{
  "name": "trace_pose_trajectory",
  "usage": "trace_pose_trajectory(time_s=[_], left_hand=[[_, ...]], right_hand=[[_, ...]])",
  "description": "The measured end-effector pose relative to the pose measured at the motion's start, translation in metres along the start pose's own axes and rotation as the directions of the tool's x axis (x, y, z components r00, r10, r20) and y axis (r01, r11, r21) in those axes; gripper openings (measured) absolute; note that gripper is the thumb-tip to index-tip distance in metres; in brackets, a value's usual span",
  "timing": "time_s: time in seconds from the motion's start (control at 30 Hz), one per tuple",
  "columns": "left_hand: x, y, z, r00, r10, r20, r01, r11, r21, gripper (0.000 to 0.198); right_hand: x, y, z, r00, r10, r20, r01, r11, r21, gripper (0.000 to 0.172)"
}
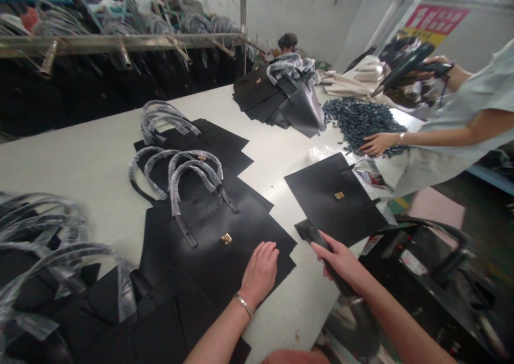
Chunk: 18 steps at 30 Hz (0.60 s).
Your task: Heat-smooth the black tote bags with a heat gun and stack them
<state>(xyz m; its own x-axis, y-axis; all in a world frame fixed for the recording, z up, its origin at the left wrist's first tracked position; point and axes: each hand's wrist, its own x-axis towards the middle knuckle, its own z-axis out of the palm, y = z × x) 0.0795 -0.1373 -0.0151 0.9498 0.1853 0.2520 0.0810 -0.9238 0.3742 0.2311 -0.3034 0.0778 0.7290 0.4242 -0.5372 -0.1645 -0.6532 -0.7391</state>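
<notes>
My left hand lies flat with its fingers together on the lower right corner of a black leather bag that has a gold clasp and plastic-wrapped handles. It holds nothing. My right hand is closed around a long black strap piece held above the table's edge. A black leather panel with a gold clasp lies just beyond my right hand.
More black bags lie in a row on the white table. A further heap of bags and a pile of small dark parts sit at the far end. A co-worker's hand reaches into that pile. Wrapped handles crowd the left.
</notes>
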Motion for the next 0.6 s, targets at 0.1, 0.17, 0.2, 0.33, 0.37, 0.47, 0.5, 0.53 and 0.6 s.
trace_pose_trajectory(time_s=[0.1,0.17,0.2,0.33,0.37,0.47,0.5,0.53,0.6], left_hand=[[0.000,0.001,0.002,0.993,-0.089,-0.076,0.092,0.995,0.036,0.029],[0.001,0.003,0.001,0.991,-0.108,-0.076,0.112,0.992,0.052,0.030],[0.002,0.003,0.000,0.992,-0.105,-0.067,0.109,0.993,0.054,0.030],[0.004,0.005,-0.004,0.995,-0.092,-0.037,0.094,0.993,0.065,0.029],[0.004,0.005,-0.004,0.995,-0.089,-0.034,0.091,0.993,0.069,0.028],[0.001,0.004,-0.002,0.996,-0.079,-0.037,0.082,0.993,0.080,0.028],[0.000,0.004,-0.001,0.996,-0.075,-0.040,0.078,0.993,0.085,0.028],[0.000,0.003,0.001,0.997,-0.069,-0.043,0.073,0.993,0.090,0.027],[0.001,0.001,0.004,0.997,-0.051,-0.054,0.057,0.993,0.104,0.027]], right_hand=[[-0.028,0.019,-0.005,0.992,0.032,0.121,-0.028,0.999,-0.034,0.063],[-0.045,0.030,0.000,0.978,0.060,0.201,-0.048,0.997,-0.062,0.063],[-0.050,0.033,0.004,0.970,0.073,0.231,-0.059,0.996,-0.067,0.062],[-0.048,0.029,0.025,0.966,0.096,0.238,-0.095,0.995,-0.014,0.058],[-0.044,0.025,0.029,0.974,0.089,0.206,-0.092,0.996,0.004,0.058],[-0.033,0.018,0.030,0.997,0.061,0.043,-0.062,0.998,0.026,0.059],[-0.032,0.019,0.028,0.999,0.053,-0.009,-0.053,0.998,0.033,0.061],[-0.031,0.021,0.024,0.997,0.050,-0.053,-0.048,0.998,0.039,0.063],[-0.033,0.031,0.015,0.994,0.054,-0.099,-0.050,0.998,0.044,0.068]])
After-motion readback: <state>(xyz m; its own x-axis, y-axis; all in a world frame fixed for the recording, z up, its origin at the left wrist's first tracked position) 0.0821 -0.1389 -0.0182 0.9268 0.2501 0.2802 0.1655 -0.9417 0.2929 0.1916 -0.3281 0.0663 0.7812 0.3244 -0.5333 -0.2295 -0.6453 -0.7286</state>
